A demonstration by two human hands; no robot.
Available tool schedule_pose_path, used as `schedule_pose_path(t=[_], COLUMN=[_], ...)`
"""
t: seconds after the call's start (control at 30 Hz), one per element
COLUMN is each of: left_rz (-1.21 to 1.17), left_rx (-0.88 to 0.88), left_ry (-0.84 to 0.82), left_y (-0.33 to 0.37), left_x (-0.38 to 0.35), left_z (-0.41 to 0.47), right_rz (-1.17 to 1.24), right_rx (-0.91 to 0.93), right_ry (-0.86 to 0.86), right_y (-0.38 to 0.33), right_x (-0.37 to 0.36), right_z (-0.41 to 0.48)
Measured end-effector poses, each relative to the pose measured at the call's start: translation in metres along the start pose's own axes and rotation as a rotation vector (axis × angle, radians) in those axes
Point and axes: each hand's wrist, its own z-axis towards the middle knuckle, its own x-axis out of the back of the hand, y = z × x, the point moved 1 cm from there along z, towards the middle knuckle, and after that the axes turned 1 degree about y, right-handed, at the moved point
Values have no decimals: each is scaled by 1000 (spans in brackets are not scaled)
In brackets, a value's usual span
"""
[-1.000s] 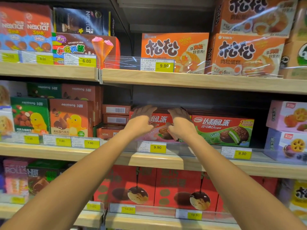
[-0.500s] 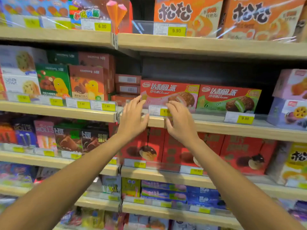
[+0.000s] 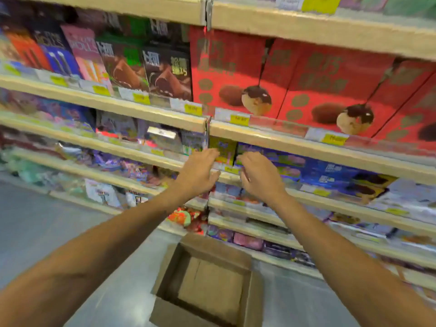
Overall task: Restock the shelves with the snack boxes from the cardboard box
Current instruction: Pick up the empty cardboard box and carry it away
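Note:
A brown cardboard box [image 3: 247, 289] stands open on the floor below my arms; I see only its bare cardboard bottom inside. My left hand [image 3: 197, 172] and my right hand [image 3: 259, 177] hang side by side in the air in front of a lower shelf, fingers spread, nothing in either. Red snack boxes [image 3: 313, 88] with a chocolate-ball picture fill the shelf above my hands. Blue and purple snack boxes [image 3: 325, 171] lie on the shelf just behind my right hand. The picture is blurred by motion.
Wooden shelf boards [image 3: 306, 149] with yellow price tags run across the view in several tiers. Dark chocolate boxes [image 3: 165, 72] and pink and blue roll boxes stand upper left. Grey floor [image 3: 47, 232] stretches to the left of the cardboard box.
My view has tipped down from the upper shelves to the lower ones and the floor box. Both hands have let go of the red pie box on the shelf and dropped lower, empty.

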Motion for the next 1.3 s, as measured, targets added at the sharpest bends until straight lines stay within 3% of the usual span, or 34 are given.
schedule_pose_path(t=[0.23,0.53,0.83,1.07,1.13,1.23,1.3], left_rz=[-25,-52,-23,144,172,209,201], left_rx=[154,351,402,241,192,96,91], left_ry=[-474,-957,-1182,-1374,-1372,-1134,-1127], left_y=[-39,-62,-96,-122,-129,-138,-141], left_x=[-119,-287,-490,-611,-627,-640,-639], left_z=[-84,-200,-308,-380,-391,-397,-395], right_rz=[196,418,570,555,541,483,502], right_rx=[-195,-352,-556,-482,-428,-358,-355], right_ry=[-423,-950,-1221,-1361,-1342,-1299,-1272], right_y=[-4,-27,-57,-79,-85,-93,-97], right_x=[-137,-301,-487,-613,-634,-657,-664], right_z=[-85,-210,-333,-406,-416,-429,-434])
